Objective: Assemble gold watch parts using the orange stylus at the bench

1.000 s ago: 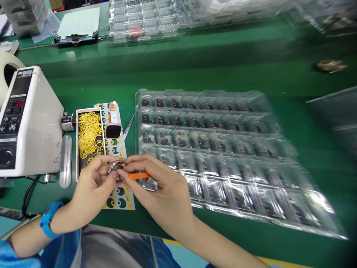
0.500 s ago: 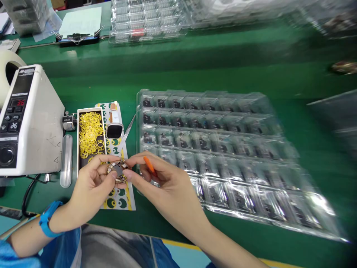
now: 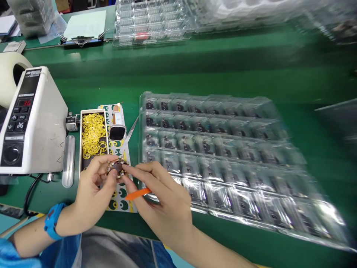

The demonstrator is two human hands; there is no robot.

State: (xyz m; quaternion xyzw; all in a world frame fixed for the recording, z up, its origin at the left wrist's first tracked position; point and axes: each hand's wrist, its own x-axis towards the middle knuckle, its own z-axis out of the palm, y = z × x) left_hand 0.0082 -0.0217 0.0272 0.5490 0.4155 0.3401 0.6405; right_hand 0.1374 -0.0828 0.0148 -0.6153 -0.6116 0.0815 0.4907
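My left hand (image 3: 95,186) pinches a small round part (image 3: 118,168) with a dark centre and metallic bits round its rim. My right hand (image 3: 164,201) has its index finger and thumb at the right edge of that part, and an orange pointed tool (image 3: 138,193) is held in the same hand. Just behind the hands, a box (image 3: 81,139) holds yellow rings (image 3: 93,134). Beside it, a smartwatch (image 3: 116,132) lies on a sticker sheet (image 3: 122,193) with yellow and white shapes.
A clear tray (image 3: 223,149) with rows of dark parts covers the right side. On the left are a white machine (image 3: 47,123) with a red display, a tally counter (image 3: 72,123) and a clear tube (image 3: 68,162). Behind stand a clipboard (image 3: 86,26) and more clear trays (image 3: 150,22).
My right hand has turned, its index finger now reaching over the round part. The orange tool has swung lower and lies more level. The whole view has shifted slightly.
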